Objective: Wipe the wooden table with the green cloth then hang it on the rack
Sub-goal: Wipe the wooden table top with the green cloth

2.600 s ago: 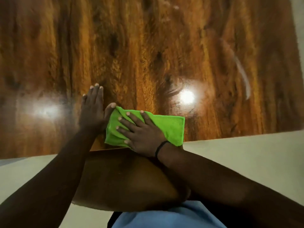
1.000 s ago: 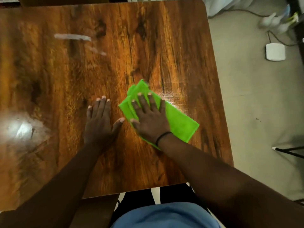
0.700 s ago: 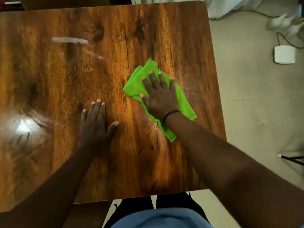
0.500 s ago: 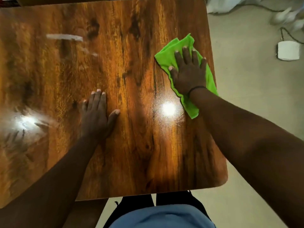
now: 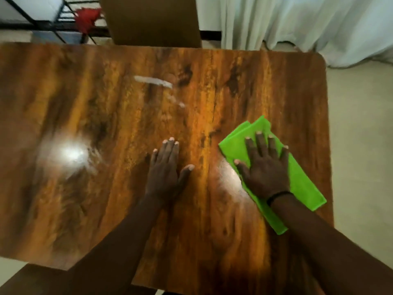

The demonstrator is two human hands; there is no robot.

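Note:
The glossy wooden table (image 5: pixel 106 107) fills most of the view. A folded green cloth (image 5: pixel 302 184) lies flat on its right side, close to the right edge. My right hand (image 5: pixel 265 167) presses down on the cloth with fingers spread, covering its middle. My left hand (image 5: pixel 167 167) rests flat on the bare wood to the left of the cloth, palm down, holding nothing. A black metal rack (image 5: pixel 53 20) stands beyond the table's far left corner.
A brown chair back (image 5: pixel 153 20) stands at the table's far edge. White curtains (image 5: pixel 297 24) hang at the far right above pale floor (image 5: pixel 361 145). Something red (image 5: pixel 87 15) sits by the rack. A white streak (image 5: pixel 153 81) shows on the tabletop.
My right hand slid the cloth away toward the table's far right corner, then back toward me along the right edge. The left hand stayed flat. The view tilted up, showing the chair and rack.

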